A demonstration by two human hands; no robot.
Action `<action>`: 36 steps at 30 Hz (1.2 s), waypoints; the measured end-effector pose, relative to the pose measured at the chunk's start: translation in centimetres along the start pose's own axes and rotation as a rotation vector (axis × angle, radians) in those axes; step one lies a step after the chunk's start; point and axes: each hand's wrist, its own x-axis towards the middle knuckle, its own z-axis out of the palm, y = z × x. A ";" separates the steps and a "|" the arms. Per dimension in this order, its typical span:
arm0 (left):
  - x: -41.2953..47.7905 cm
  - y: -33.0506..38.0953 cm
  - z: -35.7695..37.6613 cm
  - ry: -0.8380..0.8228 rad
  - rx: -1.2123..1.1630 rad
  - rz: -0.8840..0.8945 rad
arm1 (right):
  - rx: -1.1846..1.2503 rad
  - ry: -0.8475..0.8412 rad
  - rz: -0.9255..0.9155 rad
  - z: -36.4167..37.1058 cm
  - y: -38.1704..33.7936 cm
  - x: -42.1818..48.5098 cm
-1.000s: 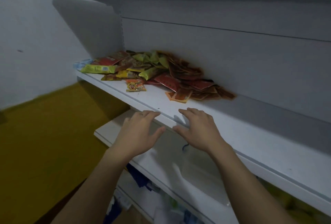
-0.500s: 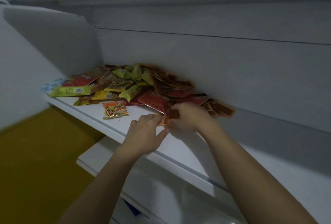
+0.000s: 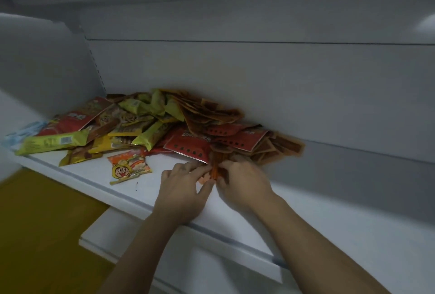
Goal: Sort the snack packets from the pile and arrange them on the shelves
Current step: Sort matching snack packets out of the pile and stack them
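On the white shelf [image 3: 329,227] the left hand [image 3: 182,187] and right hand [image 3: 242,182] meet, each grip pinching a few orange packets [image 3: 215,167] at the near edge of the pile [image 3: 188,126]. A cartoon-face packet [image 3: 128,165] lies just left. The pile leans against the back panel [image 3: 259,77].

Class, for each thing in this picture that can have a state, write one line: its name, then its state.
Packet pile, heaped unsorted at the back of the shelf.
Cartoon-face packet, lying flat in front of the pile.
Orange packets, held on edge between both hands.
Left hand, pinching the orange packets.
Right hand, gripping the orange packets.
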 end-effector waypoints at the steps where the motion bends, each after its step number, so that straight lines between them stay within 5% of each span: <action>1: 0.2 -0.2 0.2 0.022 -0.001 0.022 | 0.011 0.012 0.012 -0.1 0.0 0.0; 9: -0.5 -0.8 0.2 0.107 -0.200 0.170 | 0.039 0.070 0.206 -1.0 -1.0 -0.7; 19: -0.4 -0.9 -0.4 -0.005 -0.063 0.232 | 0.150 0.257 0.541 0.9 -3.5 -3.0; 28: 0.2 -1.2 -1.6 -0.174 -0.746 0.069 | 0.158 0.277 0.568 0.9 -4.6 -3.3; 36: 0.4 0.1 -3.1 -0.365 -1.248 0.024 | 0.655 0.442 0.391 -0.5 -4.4 -3.6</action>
